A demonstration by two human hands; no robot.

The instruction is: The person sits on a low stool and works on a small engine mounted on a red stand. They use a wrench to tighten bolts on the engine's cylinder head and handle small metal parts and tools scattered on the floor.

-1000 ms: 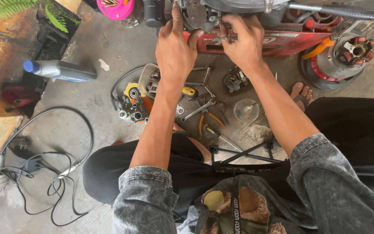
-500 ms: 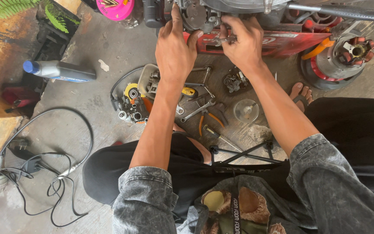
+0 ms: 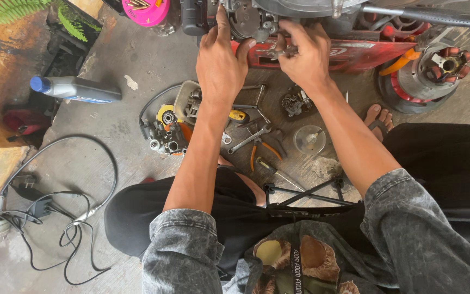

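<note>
Left hand: the left hand point(image 3: 221, 62) is laid flat against the grey engine casing point(image 3: 251, 19) at the far edge of the scene, fingers spread and pointing away, thumb hooked to the right; nothing is pinched in its grip.
Right hand: the right hand point(image 3: 305, 54) is curled with its fingertips pressed together on a small metal part point(image 3: 279, 51), which is held against the casing just above the red frame point(image 3: 349, 54).
Key relation: the small part lies between the two hands, touching the right fingertips and just right of the left thumb; its long axis appears to run left to right, though it is largely hidden. The right hand is the nearer.
Floor things: a tray of sockets and bits point(image 3: 172, 122), a spanner point(image 3: 248, 139), orange-handled pliers point(image 3: 262, 149) and a clear round lid point(image 3: 309, 139) are spread on the concrete floor point(image 3: 110, 125), nearer than the hands and well apart from them.
Left side: a grey oil bottle point(image 3: 77, 90) is laid on its side; black cables point(image 3: 61, 218) are looped nearer.
Change: against the earlier frames both hands are found in nearly the same places; no clear shift is seen.
</note>
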